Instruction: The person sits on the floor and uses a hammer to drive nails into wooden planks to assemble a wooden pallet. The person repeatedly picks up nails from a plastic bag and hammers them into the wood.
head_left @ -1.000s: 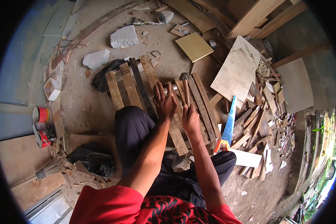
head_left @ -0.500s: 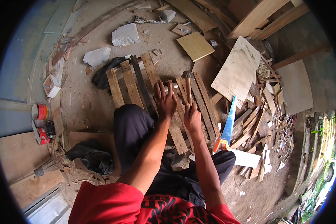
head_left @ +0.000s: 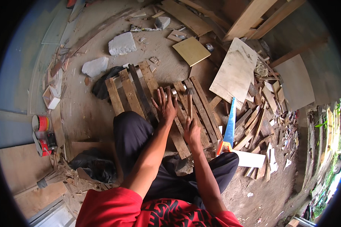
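Note:
A slatted wooden pallet (head_left: pixel 129 89) lies before my knees, its boards worn and brown with one darker slat among them. My left hand (head_left: pixel 165 106) rests on the pallet's middle boards, fingers stretched and spread, gripping nothing. Just right of it, my right hand (head_left: pixel 192 131) is closed around the wooden handle of a hammer (head_left: pixel 190 107). The hammer's dark head is at the far end, over the right-hand slats and blurred. A pale round piece (head_left: pixel 174 91) shows between the boards near my left fingertips; its kind is unclear. No nail can be made out.
A handsaw (head_left: pixel 230 125) with a blue blade and orange handle leans at the right, beside scrap wood (head_left: pixel 254 125) and a large pale board (head_left: pixel 235 70). Concrete chunks (head_left: pixel 122 44) lie beyond the pallet. Cans (head_left: pixel 42 123) stand left, near a black plastic bag (head_left: pixel 96 164).
The hammer's head has come down and nearer to me, with my right hand slightly lower. My left fingers have spread wider on the boards. The whole view has shifted a little.

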Tool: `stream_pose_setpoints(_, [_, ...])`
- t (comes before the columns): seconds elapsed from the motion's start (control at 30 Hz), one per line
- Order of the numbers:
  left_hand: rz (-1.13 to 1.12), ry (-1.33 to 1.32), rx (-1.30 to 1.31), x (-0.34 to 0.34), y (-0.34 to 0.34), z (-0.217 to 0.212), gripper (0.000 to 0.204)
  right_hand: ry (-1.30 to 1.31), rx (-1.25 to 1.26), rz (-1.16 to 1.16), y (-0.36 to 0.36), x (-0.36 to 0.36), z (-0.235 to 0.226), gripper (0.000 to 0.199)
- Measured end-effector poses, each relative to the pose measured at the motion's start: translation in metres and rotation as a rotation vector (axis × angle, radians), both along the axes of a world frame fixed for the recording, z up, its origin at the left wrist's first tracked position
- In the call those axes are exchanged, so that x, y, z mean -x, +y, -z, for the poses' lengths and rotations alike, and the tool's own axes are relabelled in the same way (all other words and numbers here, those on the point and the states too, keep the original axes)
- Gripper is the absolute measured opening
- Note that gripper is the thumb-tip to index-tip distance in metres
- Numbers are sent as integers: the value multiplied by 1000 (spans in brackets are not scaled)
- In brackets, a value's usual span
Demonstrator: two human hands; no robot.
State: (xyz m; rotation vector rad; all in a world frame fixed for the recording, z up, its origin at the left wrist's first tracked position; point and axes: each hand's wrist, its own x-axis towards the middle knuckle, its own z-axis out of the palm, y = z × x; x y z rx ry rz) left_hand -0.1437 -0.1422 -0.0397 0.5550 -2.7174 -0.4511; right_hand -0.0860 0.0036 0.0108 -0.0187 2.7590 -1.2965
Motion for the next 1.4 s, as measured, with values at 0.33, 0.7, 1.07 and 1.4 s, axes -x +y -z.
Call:
stream_pose_setpoints(0.33, [102,108,-175,45,-1,-19,69,-24,22,-23,8,-15,-9,32])
stream_pose_setpoints(0.7, [192,168,-94,42,-1,-9,56,-92,47,1,12,-15,-1,35])
stream_pose_setpoints(1.07, [213,169,-41,41,-4,-5,54,-59,116,-2,-18,23,-23,39])
stream_pose_setpoints(1.4, [201,143,-76,43,-2,2,52,-72,101,-25,-32,25,-11,41])
